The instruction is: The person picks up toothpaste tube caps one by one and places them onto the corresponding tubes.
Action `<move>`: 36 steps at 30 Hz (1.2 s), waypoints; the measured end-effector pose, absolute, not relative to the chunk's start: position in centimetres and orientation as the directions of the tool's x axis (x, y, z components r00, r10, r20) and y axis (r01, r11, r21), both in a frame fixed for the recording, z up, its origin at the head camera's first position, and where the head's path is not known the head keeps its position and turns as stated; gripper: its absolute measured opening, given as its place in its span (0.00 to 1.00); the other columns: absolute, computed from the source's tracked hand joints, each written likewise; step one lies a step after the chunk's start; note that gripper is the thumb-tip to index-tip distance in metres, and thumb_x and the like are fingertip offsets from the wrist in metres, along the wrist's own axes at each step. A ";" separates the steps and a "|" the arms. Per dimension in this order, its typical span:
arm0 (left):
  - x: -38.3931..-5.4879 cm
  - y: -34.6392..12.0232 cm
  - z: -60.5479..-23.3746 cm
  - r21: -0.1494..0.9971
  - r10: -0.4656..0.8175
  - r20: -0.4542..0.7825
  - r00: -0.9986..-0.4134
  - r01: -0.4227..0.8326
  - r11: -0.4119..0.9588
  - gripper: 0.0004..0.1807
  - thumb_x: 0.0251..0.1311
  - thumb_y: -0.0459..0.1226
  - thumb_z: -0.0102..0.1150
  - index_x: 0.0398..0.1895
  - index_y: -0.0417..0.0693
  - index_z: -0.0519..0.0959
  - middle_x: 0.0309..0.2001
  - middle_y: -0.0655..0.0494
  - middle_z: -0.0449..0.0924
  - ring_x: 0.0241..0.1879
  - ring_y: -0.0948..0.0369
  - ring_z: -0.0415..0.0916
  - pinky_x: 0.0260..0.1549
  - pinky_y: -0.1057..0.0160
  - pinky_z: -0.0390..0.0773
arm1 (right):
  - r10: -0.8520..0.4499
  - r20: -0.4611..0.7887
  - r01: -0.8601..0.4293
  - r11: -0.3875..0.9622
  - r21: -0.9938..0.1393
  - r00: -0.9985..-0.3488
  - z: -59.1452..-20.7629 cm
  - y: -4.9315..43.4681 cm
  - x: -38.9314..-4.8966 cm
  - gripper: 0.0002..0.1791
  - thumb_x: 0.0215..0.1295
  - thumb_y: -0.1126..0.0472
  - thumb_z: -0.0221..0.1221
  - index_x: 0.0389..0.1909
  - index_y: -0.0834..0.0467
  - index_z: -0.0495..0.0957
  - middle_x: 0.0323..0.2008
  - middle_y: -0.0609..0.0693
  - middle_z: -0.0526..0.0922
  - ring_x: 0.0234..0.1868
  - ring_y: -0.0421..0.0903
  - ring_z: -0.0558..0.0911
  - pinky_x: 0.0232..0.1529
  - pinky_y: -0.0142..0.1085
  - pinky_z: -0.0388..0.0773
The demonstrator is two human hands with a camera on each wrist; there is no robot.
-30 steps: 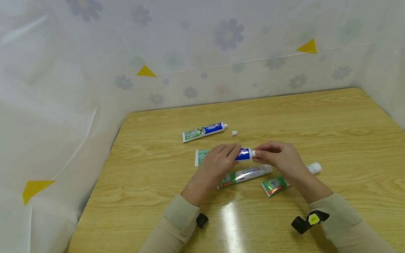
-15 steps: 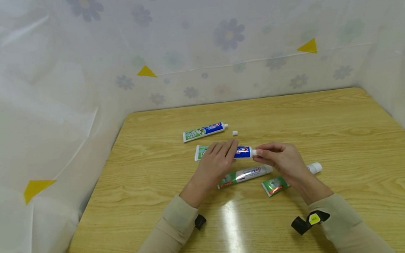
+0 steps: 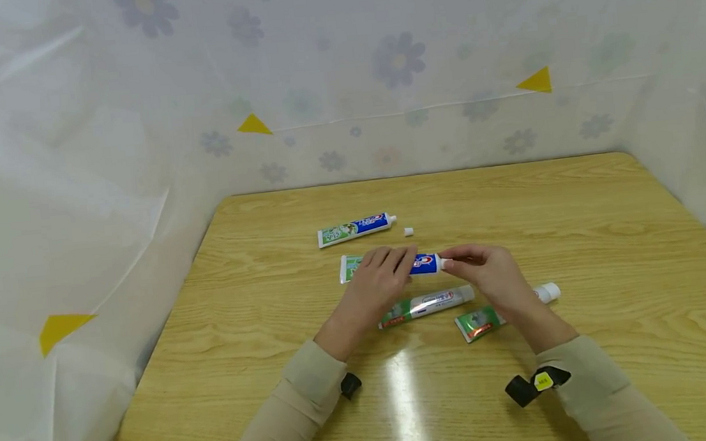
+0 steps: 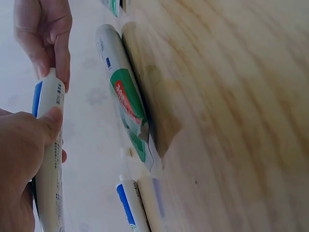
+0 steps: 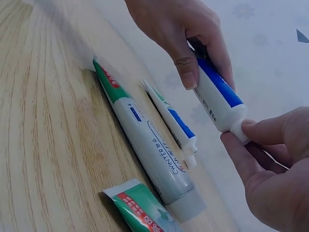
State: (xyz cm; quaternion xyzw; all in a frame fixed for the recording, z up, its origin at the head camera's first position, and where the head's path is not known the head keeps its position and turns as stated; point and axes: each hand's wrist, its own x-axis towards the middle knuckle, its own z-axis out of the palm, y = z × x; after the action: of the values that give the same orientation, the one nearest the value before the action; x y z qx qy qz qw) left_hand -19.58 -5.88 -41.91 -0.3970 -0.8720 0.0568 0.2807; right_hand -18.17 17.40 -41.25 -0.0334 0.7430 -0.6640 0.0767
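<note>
My left hand [image 3: 378,279] grips a blue, green and white toothpaste tube [image 3: 427,264] round its middle, above the table. At the tube's neck, my right hand [image 3: 493,273] pinches the small white cap [image 5: 238,129] between thumb and fingers. The fingertips hide much of that cap in the head view. Farther back lies a second blue and green toothpaste tube [image 3: 355,230], its narrow nozzle bare. A loose white cap [image 3: 408,232] sits beside that nozzle.
Nearer me, a green and silver toothpaste tube [image 3: 438,301] lies under the hands. Another green toothpaste tube [image 3: 480,323] with a white cap lies partly hidden below my right hand. The wooden table [image 3: 258,292] ends at a flowered plastic sheet [image 3: 328,75].
The held tube rose slightly, then settled a little, staying in the left hand. My right fingers have shifted their pinch around the cap. The things on the table stay put.
</note>
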 end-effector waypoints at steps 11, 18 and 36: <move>-19.5 -5.6 -41.8 -0.220 0.701 0.455 -0.549 0.693 0.686 0.29 0.66 0.42 0.61 0.69 0.44 0.71 0.57 0.51 0.79 0.56 0.56 0.77 0.62 0.58 0.75 | -0.100 -0.032 0.029 0.030 -0.999 -0.994 -41.5 17.6 -18.0 0.22 0.68 0.58 0.62 0.54 0.72 0.78 0.40 0.41 0.86 0.44 0.38 0.88 0.52 0.34 0.82; -19.5 -5.6 -41.8 -0.197 0.692 0.447 -0.566 0.693 0.694 0.28 0.66 0.42 0.61 0.68 0.47 0.71 0.57 0.52 0.79 0.57 0.56 0.76 0.60 0.57 0.76 | -0.124 -0.042 0.033 0.070 -0.997 -0.991 -41.6 17.6 -18.1 0.21 0.69 0.59 0.61 0.56 0.70 0.77 0.45 0.46 0.85 0.46 0.36 0.85 0.54 0.33 0.81; -19.3 -5.5 -41.4 -0.142 0.669 0.430 -0.606 0.687 0.713 0.28 0.64 0.40 0.65 0.67 0.48 0.72 0.57 0.53 0.81 0.55 0.57 0.78 0.58 0.58 0.77 | -0.097 0.007 -0.033 0.266 -0.964 -0.995 -41.3 17.1 -18.1 0.14 0.71 0.63 0.58 0.53 0.64 0.81 0.51 0.60 0.83 0.44 0.37 0.85 0.53 0.34 0.82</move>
State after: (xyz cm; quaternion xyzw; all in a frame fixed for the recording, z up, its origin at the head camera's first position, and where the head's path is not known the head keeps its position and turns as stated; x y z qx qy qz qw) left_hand -19.35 -5.51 -41.37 -0.3785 -0.8958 -0.0188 0.2322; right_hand -18.14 17.10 -41.31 -0.0407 0.7950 -0.6046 0.0266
